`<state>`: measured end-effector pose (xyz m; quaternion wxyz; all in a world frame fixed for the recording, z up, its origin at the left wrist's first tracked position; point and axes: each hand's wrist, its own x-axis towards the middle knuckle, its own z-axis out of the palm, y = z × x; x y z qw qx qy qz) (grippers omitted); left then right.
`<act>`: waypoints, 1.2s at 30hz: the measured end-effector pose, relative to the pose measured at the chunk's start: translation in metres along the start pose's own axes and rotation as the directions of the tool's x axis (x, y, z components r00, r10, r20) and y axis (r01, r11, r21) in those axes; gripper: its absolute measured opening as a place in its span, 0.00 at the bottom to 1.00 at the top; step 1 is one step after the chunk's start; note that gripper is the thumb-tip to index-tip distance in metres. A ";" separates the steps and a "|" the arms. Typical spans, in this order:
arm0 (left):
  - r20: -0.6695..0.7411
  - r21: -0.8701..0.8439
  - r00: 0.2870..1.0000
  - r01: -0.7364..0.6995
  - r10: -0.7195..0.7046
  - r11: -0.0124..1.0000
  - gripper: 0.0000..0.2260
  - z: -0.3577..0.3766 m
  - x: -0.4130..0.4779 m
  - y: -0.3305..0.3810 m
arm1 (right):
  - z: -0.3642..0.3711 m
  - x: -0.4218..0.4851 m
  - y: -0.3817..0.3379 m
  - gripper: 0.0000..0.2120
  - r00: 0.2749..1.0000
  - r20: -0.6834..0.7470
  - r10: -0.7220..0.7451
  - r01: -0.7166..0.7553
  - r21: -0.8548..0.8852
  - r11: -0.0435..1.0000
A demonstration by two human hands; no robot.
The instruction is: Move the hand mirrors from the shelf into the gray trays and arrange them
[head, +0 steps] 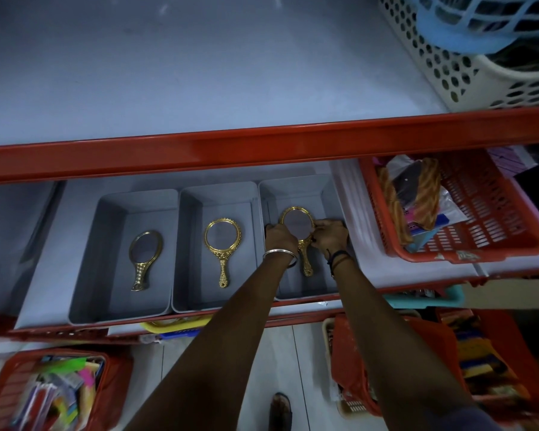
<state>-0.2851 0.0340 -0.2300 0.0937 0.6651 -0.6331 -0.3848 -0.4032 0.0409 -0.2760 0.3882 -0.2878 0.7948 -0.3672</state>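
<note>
Step in hand: seating and squaring the third mirror (pixel 297 224) in the right tray (pixel 330 194). Both hands are on it: left hand (pixel 280 236) curled around the left edge of the round frame, right hand (pixel 331 234) pinching the right edge near the neck. Fingers on both are mostly closed on the frame; exact fingertip contact can't be made out. The handle points toward the person, between the wrists.

Left tray (pixel 84 275) holds one mirror (pixel 143 259) lying slightly tilted; middle tray (pixel 184 262) holds another mirror (pixel 222 248) lying straight, handle toward the front. Top shelf (pixel 199 73) looks bare where mirrors would sit, so the move seems nearly done.

Next likely: centre it, let go, maybe straighten the left one.

Materials: mirrors have gold-coloured ornate embossed frames, probably metallised plastic, with round flat glass and slim tapered handles. Trays are smooth matte gray plastic, rectangular, with sloped walls, sitting side by side and touching
</note>
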 end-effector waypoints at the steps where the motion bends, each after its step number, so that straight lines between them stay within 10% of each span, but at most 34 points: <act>1: 0.000 -0.009 1.000 0.006 -0.006 1.000 0.12 0.000 0.000 0.000 | 0.001 0.001 0.001 0.15 1.000 -0.001 0.003 -0.003 0.010 1.000; 31: -0.007 -0.044 1.000 0.013 -0.013 0.999 0.13 -0.010 -0.014 0.008 | 0.001 -0.014 -0.008 0.04 0.999 -0.029 0.034 -0.033 0.039 0.999; 36: -0.060 -0.043 0.997 -0.058 0.055 0.997 0.13 -0.015 -0.024 0.008 | -0.011 -0.043 -0.025 0.18 0.990 -0.107 -0.095 0.087 -0.083 0.993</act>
